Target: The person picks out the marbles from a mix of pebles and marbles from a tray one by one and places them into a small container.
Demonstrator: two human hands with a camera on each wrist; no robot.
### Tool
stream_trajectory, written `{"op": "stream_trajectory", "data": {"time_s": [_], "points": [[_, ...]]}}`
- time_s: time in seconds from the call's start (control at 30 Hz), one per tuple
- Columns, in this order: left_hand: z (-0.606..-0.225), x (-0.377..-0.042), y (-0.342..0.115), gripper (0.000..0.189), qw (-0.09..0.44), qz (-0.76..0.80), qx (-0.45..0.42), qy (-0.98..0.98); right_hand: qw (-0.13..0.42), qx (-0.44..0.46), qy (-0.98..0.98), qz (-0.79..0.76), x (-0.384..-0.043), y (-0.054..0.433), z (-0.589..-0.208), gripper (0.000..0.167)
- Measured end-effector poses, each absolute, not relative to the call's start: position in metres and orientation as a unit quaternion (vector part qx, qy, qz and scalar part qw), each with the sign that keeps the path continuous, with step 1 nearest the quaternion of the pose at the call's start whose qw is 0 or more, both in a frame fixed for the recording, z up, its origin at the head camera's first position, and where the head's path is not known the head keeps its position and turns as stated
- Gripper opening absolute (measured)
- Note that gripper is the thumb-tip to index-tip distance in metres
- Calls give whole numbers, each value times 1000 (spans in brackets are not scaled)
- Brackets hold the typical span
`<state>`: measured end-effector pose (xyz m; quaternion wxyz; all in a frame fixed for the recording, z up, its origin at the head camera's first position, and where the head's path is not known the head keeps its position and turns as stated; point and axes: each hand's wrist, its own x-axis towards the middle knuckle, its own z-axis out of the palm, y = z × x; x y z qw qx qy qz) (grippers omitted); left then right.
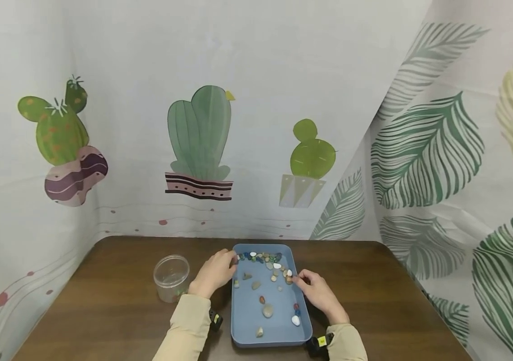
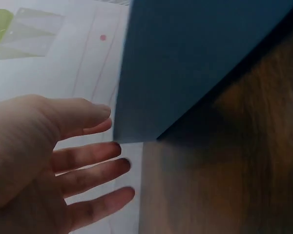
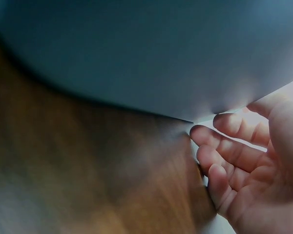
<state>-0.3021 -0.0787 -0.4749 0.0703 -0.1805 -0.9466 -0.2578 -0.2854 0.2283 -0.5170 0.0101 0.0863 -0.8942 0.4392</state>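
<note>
A blue rectangular tray (image 1: 247, 328) holds many small stones. Along its far end runs a row of mixed pebbles (image 1: 261, 257). My left hand (image 1: 215, 271) is at the far left side of the tray, its fingertips right at the rim by the row's left end. Its fingers are extended and loosely spread in the left wrist view. Over the right rim reaches my right hand (image 1: 318, 292), fingertips beside a brown stone (image 1: 289, 280) below a white one (image 1: 289, 273). The tray wall hides its thumb tip in the right wrist view; I cannot tell whether it pinches the stone.
Left of the tray stands a clear round plastic jar (image 1: 171, 273) with a little something coloured near its bottom. More loose stones lie in the tray, including a large grey pebble (image 1: 267, 311) and a white one (image 1: 295, 320). A printed cloth (image 1: 256, 215) hangs behind the brown table (image 1: 116, 301).
</note>
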Motion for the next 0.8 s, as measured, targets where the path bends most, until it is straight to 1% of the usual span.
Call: {"op": "stream_trajectory", "data": {"time_s": [0.33,0.43,0.53,0.67,0.8], "points": [[-484,-317,-70,5,63,-210,-150,-964,11,93,-893,441,-285,228,-519,23],[-487,-321,-67,4,75,-194,-137,-968,10,92,-894,439,-284,227,-518,22],[-489,-324,-63,2,98,-177,-126,-971,12,92,-895,437,-284,227,-517,22],[-491,-328,-57,8,119,-158,-107,-974,13,91,-895,436,-284,227,-516,22],[-490,-331,-53,18,108,-148,-88,-979,11,91,-895,436,-284,228,-515,22]]}}
